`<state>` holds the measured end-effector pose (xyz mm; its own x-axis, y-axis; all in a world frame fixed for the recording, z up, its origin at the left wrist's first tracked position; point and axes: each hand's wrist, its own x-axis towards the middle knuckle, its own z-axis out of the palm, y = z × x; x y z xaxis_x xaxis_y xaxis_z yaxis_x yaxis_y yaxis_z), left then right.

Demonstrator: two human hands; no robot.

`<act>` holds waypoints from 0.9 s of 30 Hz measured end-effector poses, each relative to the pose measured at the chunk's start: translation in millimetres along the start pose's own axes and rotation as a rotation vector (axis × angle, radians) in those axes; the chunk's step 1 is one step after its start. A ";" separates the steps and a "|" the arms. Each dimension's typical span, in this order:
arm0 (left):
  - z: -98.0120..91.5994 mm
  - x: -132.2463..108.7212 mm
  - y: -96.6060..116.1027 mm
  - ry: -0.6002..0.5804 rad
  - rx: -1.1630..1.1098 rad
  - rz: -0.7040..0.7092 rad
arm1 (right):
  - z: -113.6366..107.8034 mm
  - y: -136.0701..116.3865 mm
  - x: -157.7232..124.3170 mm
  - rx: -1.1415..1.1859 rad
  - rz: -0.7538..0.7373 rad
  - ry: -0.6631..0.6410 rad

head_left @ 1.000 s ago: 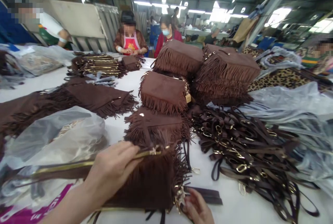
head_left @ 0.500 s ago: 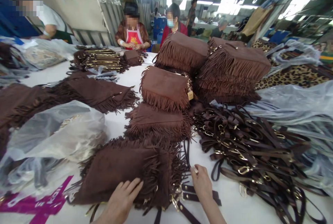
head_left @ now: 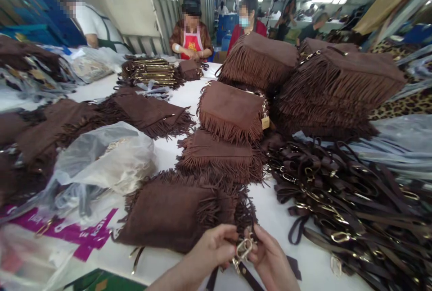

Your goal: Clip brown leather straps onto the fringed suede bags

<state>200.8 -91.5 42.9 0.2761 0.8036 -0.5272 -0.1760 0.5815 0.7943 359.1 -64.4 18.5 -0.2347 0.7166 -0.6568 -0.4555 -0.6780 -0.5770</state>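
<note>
Head view, looking down over the white tabletop [head_left: 170, 151], shows work at a middle stage by the look of it. A brown fringed bag [head_left: 165, 216] lies flat near the person, its body closed over and its fringe spread towards the hands. Just beside its near right corner, the left hand [head_left: 219, 247] and right hand [head_left: 270, 257] meet at a gold clasp [head_left: 244, 249]; the fingers of each appear pinched on it. Dark strap ends [head_left: 249, 277] hang below. Whether the clasp is fastened to the bag or loose cannot be told, since the fingers cover the join.

Beyond, a second fringed bag [head_left: 232, 106] carries gold hardware and a hang tag [head_left: 265, 122] at its right end, so it looks further along; no such tag shows on the bag beside the hands. Many fringed bags stand stacked [head_left: 337, 88] behind, and a large tangle of brown straps [head_left: 324, 205] with gold hooks lies to the right, which suggests plenty remains.

Half a second ago the left hand rested on the nearest bag and the right hand was apart, near the straps; now both have come together at the clasp. The view has swung left, bringing a green packet [head_left: 104, 282] into the bottom edge.
</note>
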 end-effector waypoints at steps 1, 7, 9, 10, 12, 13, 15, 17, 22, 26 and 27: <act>6.4 2.6 1.1 -0.040 -0.067 -0.051 | 5.3 1.6 -4.9 0.101 0.013 -0.019; 13.1 1.4 -1.7 0.039 -0.186 -0.212 | 7.8 9.4 -18.0 0.050 -0.048 -0.107; 9.7 -0.7 -2.5 0.083 -0.174 -0.210 | 1.1 12.5 -23.3 -0.231 -0.140 -0.014; 8.2 -1.7 -2.7 0.104 -0.161 -0.206 | -2.5 14.0 -26.2 -0.410 -0.247 0.063; 6.2 -3.7 -2.5 0.134 -0.128 -0.195 | -9.6 16.6 -30.3 -0.782 -0.595 0.196; 5.6 -4.8 -2.3 0.135 -0.109 -0.190 | -12.6 17.7 -30.9 -0.954 -0.806 0.212; 4.8 -7.0 -1.8 0.112 -0.071 -0.180 | -17.5 20.0 -28.5 -1.262 -1.175 0.073; 3.5 -9.1 -1.8 0.081 -0.034 -0.166 | -21.3 23.7 -22.8 -1.488 -1.357 -0.159; -2.9 -15.0 -10.3 0.058 0.050 -0.194 | -34.0 49.9 -16.1 -1.786 -1.276 -0.303; -8.4 -21.5 -29.3 0.066 0.119 -0.254 | -42.9 89.0 -22.3 -1.890 -1.189 -0.153; -9.5 -22.9 -35.3 0.078 0.132 -0.266 | -43.5 98.7 -23.8 -1.895 -1.167 -0.095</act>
<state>191.7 -129.3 24.0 0.2215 0.6358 -0.7393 0.0184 0.7553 0.6551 357.1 -155.5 -44.0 -0.6132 0.7625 0.2062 0.7135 0.6467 -0.2698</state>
